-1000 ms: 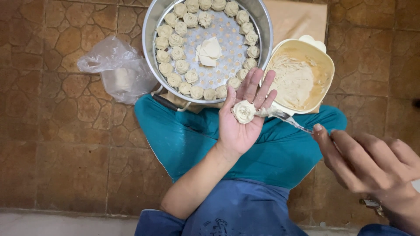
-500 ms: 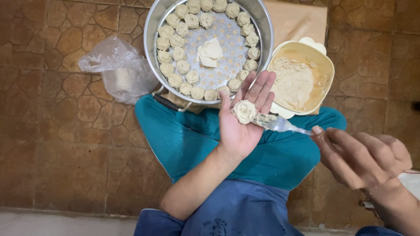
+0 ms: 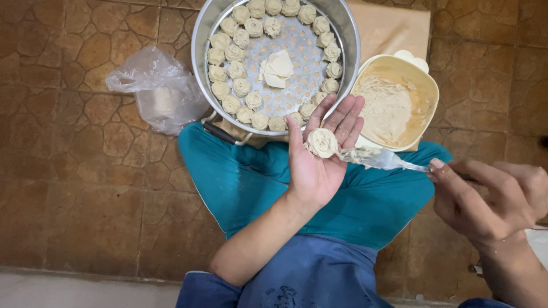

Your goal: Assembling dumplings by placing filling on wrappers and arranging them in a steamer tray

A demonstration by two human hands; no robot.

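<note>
Pale dumpling [image 3: 322, 142] (pleated, seemingly swirled) rests on open left hand [image 3: 319, 154].

A brown tiled floor [image 3: 74, 188] carries a steamer pot [image 3: 200, 34], clear plastic bag [image 3: 157, 88] and cream tub [image 3: 428, 85].

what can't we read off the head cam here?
- Steamer pan: far rim cut by the top edge.
- Bag: cloudy plastic hides what is inside.
- Spoon: handle hidden in the right hand; bowl smeared with filling.
- Dumpling on the left hand: underside hidden by the palm.
- Tub: near wall hidden by the fingers.
- Right forearm: cut by the bottom right corner.
</note>
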